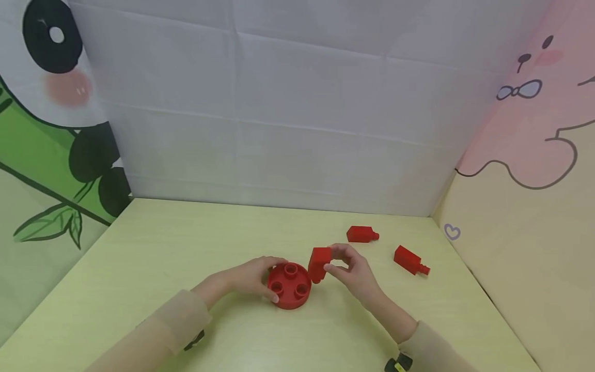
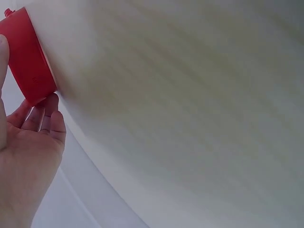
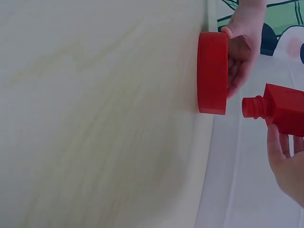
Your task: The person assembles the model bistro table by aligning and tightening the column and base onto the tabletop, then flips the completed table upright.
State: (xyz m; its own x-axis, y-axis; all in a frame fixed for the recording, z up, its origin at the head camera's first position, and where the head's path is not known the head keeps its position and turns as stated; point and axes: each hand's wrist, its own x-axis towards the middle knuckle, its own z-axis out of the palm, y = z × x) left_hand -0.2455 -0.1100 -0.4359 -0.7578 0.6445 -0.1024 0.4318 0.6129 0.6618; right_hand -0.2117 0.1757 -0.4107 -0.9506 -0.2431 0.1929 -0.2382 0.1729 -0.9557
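Observation:
My left hand (image 1: 251, 276) grips a round red base (image 1: 289, 299) by its left side, thumb in front and fingers behind. Three raised round sockets stand on top of the base, which sits on the table. Just to its right, my right hand (image 1: 355, 275) pinches a red square-bodied bottle (image 1: 319, 260) between thumb and fingers. In the right wrist view the threaded neck of the bottle (image 3: 287, 108) points at the socketed side of the base (image 3: 212, 73), with a gap between them. The left wrist view catches the smooth side wall of the base (image 2: 32, 61) above my left palm.
Two more red bottles lie on their sides at the back right, one farther back (image 1: 360, 234) and one nearer the right edge (image 1: 410, 259). A pale yellow table (image 1: 209, 227) bears everything. A white sheet (image 1: 297, 113) rises behind it, and printed panels flank both sides.

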